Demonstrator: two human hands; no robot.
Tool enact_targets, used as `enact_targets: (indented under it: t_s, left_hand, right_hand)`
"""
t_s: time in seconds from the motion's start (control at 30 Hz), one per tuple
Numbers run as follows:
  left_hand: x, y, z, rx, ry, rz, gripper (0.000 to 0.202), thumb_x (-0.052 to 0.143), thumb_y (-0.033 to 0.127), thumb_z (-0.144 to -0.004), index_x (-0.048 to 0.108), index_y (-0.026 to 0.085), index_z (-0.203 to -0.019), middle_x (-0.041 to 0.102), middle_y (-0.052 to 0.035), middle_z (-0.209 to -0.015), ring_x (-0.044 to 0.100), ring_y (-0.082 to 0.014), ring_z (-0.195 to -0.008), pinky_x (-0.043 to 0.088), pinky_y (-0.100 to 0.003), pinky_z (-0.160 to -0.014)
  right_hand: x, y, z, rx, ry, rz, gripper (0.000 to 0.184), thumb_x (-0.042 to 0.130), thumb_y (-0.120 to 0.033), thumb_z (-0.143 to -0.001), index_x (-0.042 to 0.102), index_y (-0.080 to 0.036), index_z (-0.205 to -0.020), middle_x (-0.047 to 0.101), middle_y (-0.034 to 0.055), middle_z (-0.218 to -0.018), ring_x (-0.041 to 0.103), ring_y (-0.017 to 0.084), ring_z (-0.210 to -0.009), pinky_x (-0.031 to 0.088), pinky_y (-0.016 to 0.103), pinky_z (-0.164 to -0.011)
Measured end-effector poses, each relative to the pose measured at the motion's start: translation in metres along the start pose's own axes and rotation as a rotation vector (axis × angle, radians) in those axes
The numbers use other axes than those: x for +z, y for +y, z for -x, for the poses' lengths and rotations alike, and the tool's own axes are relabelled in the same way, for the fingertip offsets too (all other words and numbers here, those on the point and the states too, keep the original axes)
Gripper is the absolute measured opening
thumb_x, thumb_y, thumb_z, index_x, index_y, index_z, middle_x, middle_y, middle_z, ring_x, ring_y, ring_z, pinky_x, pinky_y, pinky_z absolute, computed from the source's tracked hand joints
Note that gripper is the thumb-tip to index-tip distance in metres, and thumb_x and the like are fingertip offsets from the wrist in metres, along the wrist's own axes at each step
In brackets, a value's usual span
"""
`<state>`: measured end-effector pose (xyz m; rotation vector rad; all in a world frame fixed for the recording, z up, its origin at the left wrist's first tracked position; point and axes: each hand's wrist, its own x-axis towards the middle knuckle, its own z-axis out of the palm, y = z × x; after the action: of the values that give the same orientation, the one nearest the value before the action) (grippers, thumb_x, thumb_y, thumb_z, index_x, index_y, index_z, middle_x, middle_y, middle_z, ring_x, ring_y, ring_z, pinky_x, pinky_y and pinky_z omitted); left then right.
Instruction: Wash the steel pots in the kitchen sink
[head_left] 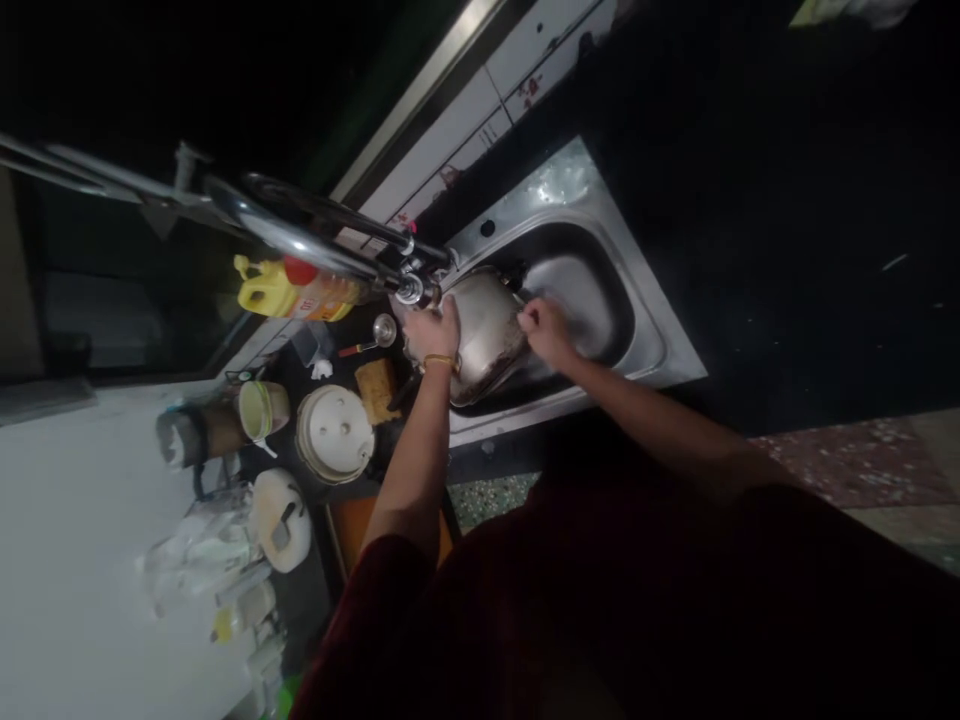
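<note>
A large dull metal pot [480, 330] lies tilted on its side in the steel sink [577, 175], with dark stains along its right edge. At the pot's left end, just below the tap [412, 288], my left hand [435, 335] grips it, a thin yellow band around the wrist. My right hand [547, 332] is closed against the pot's stained right edge. Its fingers are curled, and whatever may be in them is hidden.
Left of the sink are a brown sponge block [376, 390], a small red-handled strainer [367, 343], a round white lid [337, 435], a green-rimmed tub [262, 410] and a yellow jug [274, 295]. The curved metal tap pipe [300, 240] arches close over my left hand.
</note>
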<state>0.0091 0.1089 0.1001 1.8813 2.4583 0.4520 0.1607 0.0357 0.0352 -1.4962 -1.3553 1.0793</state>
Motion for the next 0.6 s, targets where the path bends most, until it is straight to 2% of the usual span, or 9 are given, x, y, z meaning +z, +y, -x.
enact_targets:
  t_s: [0.1, 0.17, 0.23, 0.3, 0.37, 0.43, 0.53, 0.6]
  left_hand:
    - [0.002, 0.005, 0.001, -0.025, 0.026, -0.025, 0.03, 0.058, 0.043, -0.084, 0.064, 0.018, -0.099, 0.063, -0.0135, -0.105, 0.053, -0.0342, -0.116, 0.042, -0.048, -0.097]
    - [-0.001, 0.005, -0.001, 0.023, -0.004, -0.015, 0.03, 0.057, 0.041, -0.086, 0.063, 0.017, -0.102, 0.063, -0.0143, -0.106, 0.054, -0.0341, -0.115, 0.042, -0.047, -0.096]
    - [-0.007, -0.003, -0.005, 0.129, -0.077, 0.019, 0.032, 0.055, 0.039, -0.087, 0.062, 0.016, -0.108, 0.064, -0.0145, -0.109, 0.056, -0.0326, -0.112, 0.042, -0.045, -0.095]
    - [-0.016, -0.018, -0.011, 0.29, -0.195, 0.063, 0.04, 0.056, 0.041, -0.087, 0.06, 0.015, -0.117, 0.063, -0.0145, -0.113, 0.057, -0.0311, -0.111, 0.043, -0.042, -0.094]
    - [-0.023, -0.036, -0.015, 0.443, -0.298, 0.111, 0.05, 0.061, 0.046, -0.083, 0.058, 0.016, -0.124, 0.063, -0.0137, -0.117, 0.059, -0.0304, -0.11, 0.044, -0.04, -0.092]
    - [-0.024, -0.052, -0.017, 0.509, -0.303, 0.184, 0.054, 0.063, 0.047, -0.081, 0.058, 0.019, -0.127, 0.064, -0.0118, -0.117, 0.059, -0.0297, -0.11, 0.044, -0.038, -0.092]
    - [-0.016, -0.063, -0.013, 0.459, -0.197, 0.313, 0.045, 0.058, 0.043, -0.085, 0.06, 0.021, -0.124, 0.068, -0.0098, -0.112, 0.06, -0.0279, -0.109, 0.044, -0.036, -0.092]
    - [-0.01, -0.062, -0.008, 0.421, -0.151, 0.354, 0.042, 0.056, 0.04, -0.086, 0.061, 0.02, -0.123, 0.069, -0.0102, -0.11, 0.061, -0.0278, -0.109, 0.044, -0.036, -0.092]
  right_hand:
    - [0.009, -0.005, 0.01, -0.143, -0.05, 0.041, 0.012, 0.054, -0.029, -0.086, 0.058, -0.023, -0.077, 0.058, 0.0072, -0.085, 0.048, 0.025, -0.088, 0.038, 0.042, -0.087]
    - [0.017, -0.008, 0.015, -0.217, -0.033, 0.056, 0.013, 0.054, -0.031, -0.087, 0.058, -0.023, -0.078, 0.06, 0.0076, -0.087, 0.049, 0.026, -0.09, 0.038, 0.043, -0.088]
    - [0.022, -0.007, 0.01, -0.171, 0.095, 0.068, 0.015, 0.05, -0.032, -0.089, 0.057, -0.023, -0.08, 0.06, 0.0076, -0.088, 0.049, 0.026, -0.091, 0.038, 0.044, -0.09]
    - [0.024, -0.005, 0.004, -0.108, 0.253, 0.085, 0.016, 0.049, -0.034, -0.09, 0.056, -0.023, -0.082, 0.06, 0.0076, -0.089, 0.049, 0.026, -0.094, 0.038, 0.044, -0.093]
    - [0.028, -0.006, 0.011, -0.094, 0.374, 0.101, 0.016, 0.05, -0.038, -0.089, 0.056, -0.023, -0.088, 0.06, 0.0079, -0.093, 0.05, 0.026, -0.098, 0.038, 0.045, -0.095]
    - [0.041, -0.01, 0.038, -0.069, 0.47, 0.095, 0.02, 0.05, -0.04, -0.089, 0.056, -0.023, -0.096, 0.06, 0.0086, -0.099, 0.051, 0.025, -0.1, 0.039, 0.044, -0.095]
    - [0.081, -0.017, 0.091, 0.021, 0.536, 0.049, 0.019, 0.048, -0.039, -0.088, 0.054, -0.023, -0.096, 0.06, 0.0081, -0.096, 0.054, 0.024, -0.094, 0.044, 0.042, -0.089]
    - [0.106, -0.021, 0.113, 0.065, 0.544, 0.015, 0.017, 0.05, -0.038, -0.085, 0.053, -0.023, -0.09, 0.06, 0.0069, -0.091, 0.055, 0.023, -0.089, 0.045, 0.04, -0.085]
